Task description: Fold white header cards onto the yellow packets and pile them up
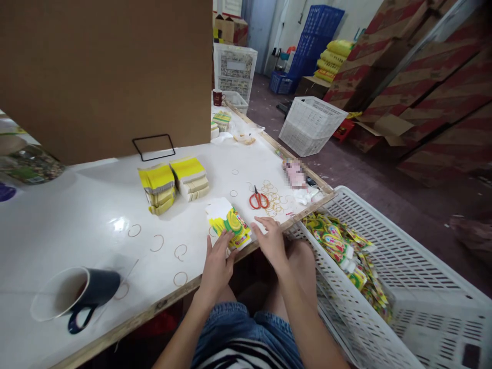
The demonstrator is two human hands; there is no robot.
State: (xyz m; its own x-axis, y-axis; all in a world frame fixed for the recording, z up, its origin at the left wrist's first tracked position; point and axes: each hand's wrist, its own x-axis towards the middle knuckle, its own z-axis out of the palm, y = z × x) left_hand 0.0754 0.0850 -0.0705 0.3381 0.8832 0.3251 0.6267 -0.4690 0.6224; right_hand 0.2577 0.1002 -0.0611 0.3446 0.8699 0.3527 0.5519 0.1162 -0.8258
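Observation:
Close to the table's front edge lie some flat yellow-and-green printed packets [239, 225], with a white piece at their far end. My left hand [220, 256] rests on their near left part, its fingers stretched out and not wrapped around anything. Just right of the packets, my right hand [272, 241] hovers at the table edge with fingers apart and nothing visible in them. Orange-handled scissors [259, 199] lie beyond my right hand, beside a loose heap of rubber bands [274, 197]. Two banded yellow-and-white packet bundles [188, 177] stand farther back on the left.
A dark blue mug [102, 284] with some dark liquid stands at the left front. Large cardboard [115, 77] rises behind the table. On my right, a white crate [442, 328] contains many colourful packets [346, 251]. Another white crate [311, 125] stands on the floor near stacked cartons [434, 102].

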